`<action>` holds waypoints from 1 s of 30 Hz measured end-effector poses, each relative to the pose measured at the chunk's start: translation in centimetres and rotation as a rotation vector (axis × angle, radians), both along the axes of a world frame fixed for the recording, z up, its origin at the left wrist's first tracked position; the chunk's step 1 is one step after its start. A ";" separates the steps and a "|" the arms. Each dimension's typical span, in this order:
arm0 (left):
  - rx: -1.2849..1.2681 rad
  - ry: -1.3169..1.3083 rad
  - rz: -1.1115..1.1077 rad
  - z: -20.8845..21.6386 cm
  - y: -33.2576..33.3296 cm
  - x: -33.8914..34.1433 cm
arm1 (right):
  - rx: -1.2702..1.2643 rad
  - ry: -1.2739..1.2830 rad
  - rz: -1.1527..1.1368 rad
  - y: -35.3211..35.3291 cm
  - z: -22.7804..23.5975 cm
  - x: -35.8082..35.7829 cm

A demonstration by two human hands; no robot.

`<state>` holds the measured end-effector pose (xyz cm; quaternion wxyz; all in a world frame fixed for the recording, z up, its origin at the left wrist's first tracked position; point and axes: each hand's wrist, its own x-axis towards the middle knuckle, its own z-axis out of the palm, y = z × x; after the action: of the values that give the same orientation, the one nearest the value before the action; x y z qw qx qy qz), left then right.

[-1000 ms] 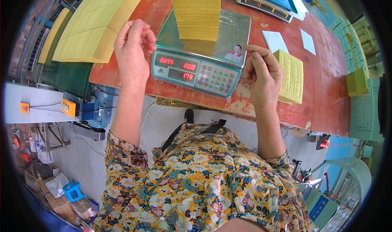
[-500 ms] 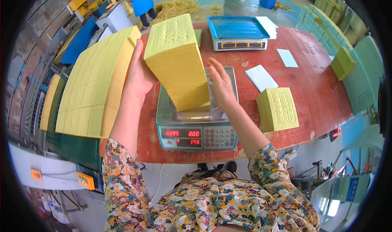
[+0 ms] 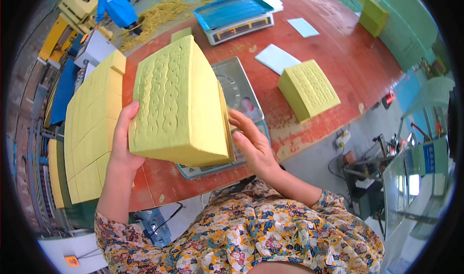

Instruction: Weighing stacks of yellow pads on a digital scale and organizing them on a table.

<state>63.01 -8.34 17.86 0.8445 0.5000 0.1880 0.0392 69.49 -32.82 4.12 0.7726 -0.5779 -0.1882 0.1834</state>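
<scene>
A thick block of stacked yellow paper (image 3: 166, 93), its end stamped with rows of scalloped marks, is tilted above the near scale (image 3: 253, 71). My left hand (image 3: 124, 141) grips it from the left, the thumb on the stamped face and the other fingers hidden behind. Beside the block's right edge, where a few layers stand slightly apart, my right hand (image 3: 257, 151) has its fingertips against or just behind the sheets; its thumb is apart from the fingers. The block covers most of the scale's front panel. The clear-covered pan shows behind it.
Another yellow paper block (image 3: 309, 88) stands on the red table (image 3: 338, 37), near white sheets (image 3: 276, 58). Farther back is a blue-tray scale (image 3: 234, 13). A large pile of yellow blocks (image 3: 92, 129) stands at left. A person in blue (image 3: 116, 6) bends beyond it.
The yellow paper block has been lifted off the scale pan, brought nearer and turned so its stamped end faces me. My right hand has come to its right edge. The view has shifted.
</scene>
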 end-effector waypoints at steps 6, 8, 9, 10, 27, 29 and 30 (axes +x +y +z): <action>0.151 0.048 -0.156 1.8 1.0 0.8 | -0.068 0.371 0.109 -2.7 -3.5 -2.1; 0.159 0.091 -0.161 0.8 2.5 2.0 | 0.152 0.586 0.207 -1.5 -5.1 -1.6; 0.171 0.117 -0.102 0.7 2.6 2.4 | 0.384 0.792 0.338 -0.9 -5.8 -1.0; 0.187 0.140 -0.039 0.3 2.6 2.2 | 0.457 0.809 0.403 0.3 -6.0 -0.8; 1.016 -0.380 0.289 -1.8 -19.5 18.6 | 0.128 0.128 -0.111 -25.4 4.0 21.5; 0.588 -0.371 0.098 -2.0 -27.9 24.7 | 0.126 0.191 -0.178 -31.1 0.3 26.7; 0.183 -0.286 0.033 -3.1 -31.0 27.1 | 0.138 0.172 -0.160 -33.7 -1.3 29.8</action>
<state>90.08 -39.33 14.71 0.8130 0.5607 0.0696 0.1409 99.28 -66.49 2.82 0.8359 -0.5189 -0.0869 0.1566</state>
